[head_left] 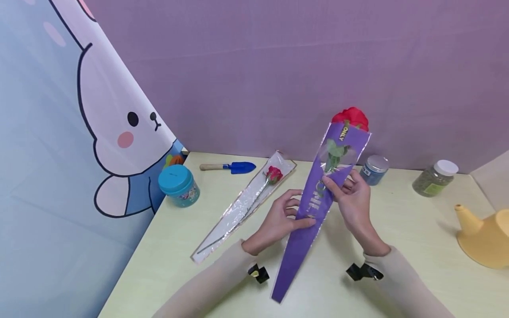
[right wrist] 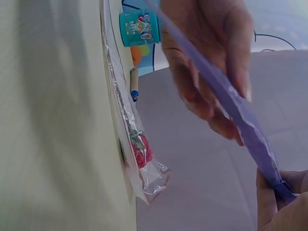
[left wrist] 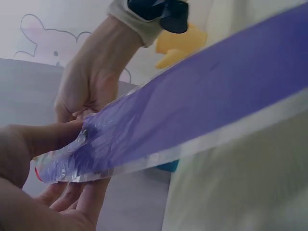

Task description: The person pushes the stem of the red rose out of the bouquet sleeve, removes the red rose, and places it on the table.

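2 hands [head_left: 278,221] [head_left: 351,194] (fingers pinching), raised

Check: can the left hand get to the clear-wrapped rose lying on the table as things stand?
Probably yes, but not freely. The clear-wrapped rose lies just beside the left hand with bare table between them and nothing blocking. However, that hand is pinching the purple sleeve with the right hand, so it would have to let go first.

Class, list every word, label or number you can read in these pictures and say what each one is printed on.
"ONLY": on the gold strip at the top of the purple sleeve held by both hands.
Pale letters lower on the sleeve: partly covered by fingers, not readable.
Teal tub label: pictures only, too blurred to read.
Blue-lidded jar and white-lidded jar labels: too small to read.
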Demonstrator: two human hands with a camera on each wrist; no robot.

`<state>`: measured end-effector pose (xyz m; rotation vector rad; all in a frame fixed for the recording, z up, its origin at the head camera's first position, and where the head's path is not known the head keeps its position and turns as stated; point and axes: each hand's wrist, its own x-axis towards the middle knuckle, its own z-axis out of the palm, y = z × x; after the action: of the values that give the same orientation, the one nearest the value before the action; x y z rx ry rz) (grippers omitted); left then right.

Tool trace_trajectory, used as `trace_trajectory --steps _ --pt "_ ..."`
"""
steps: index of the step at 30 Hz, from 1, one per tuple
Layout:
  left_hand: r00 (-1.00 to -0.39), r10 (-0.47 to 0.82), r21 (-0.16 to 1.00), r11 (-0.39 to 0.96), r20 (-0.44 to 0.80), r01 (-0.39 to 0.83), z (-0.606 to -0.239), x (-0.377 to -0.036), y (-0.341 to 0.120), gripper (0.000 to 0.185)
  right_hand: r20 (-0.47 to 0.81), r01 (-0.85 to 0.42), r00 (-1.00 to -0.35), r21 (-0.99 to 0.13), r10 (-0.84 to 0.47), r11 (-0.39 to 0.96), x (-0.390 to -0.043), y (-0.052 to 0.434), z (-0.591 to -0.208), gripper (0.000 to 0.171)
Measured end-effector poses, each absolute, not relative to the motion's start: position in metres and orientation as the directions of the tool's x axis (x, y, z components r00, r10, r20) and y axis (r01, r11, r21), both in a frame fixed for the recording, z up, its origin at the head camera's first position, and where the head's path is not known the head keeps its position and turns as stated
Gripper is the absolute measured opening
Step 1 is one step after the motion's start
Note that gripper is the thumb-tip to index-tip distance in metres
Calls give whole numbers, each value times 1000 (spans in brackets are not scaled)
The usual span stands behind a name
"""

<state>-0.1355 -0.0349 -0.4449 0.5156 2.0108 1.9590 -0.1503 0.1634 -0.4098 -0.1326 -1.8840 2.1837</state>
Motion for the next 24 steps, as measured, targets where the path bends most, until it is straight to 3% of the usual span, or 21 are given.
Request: trace_trajectory --steps 18,24 --pt "-907 421 1000 2 -10 -10 -450 -137 -25 60 130 -146 -965 -988 226 -53 -148 165 -414 43" --pt "-913 408 1000 14 1 7 -451 -135 -28 60 107 -143 -963 -981 248 -132 -150 171 -413 27"
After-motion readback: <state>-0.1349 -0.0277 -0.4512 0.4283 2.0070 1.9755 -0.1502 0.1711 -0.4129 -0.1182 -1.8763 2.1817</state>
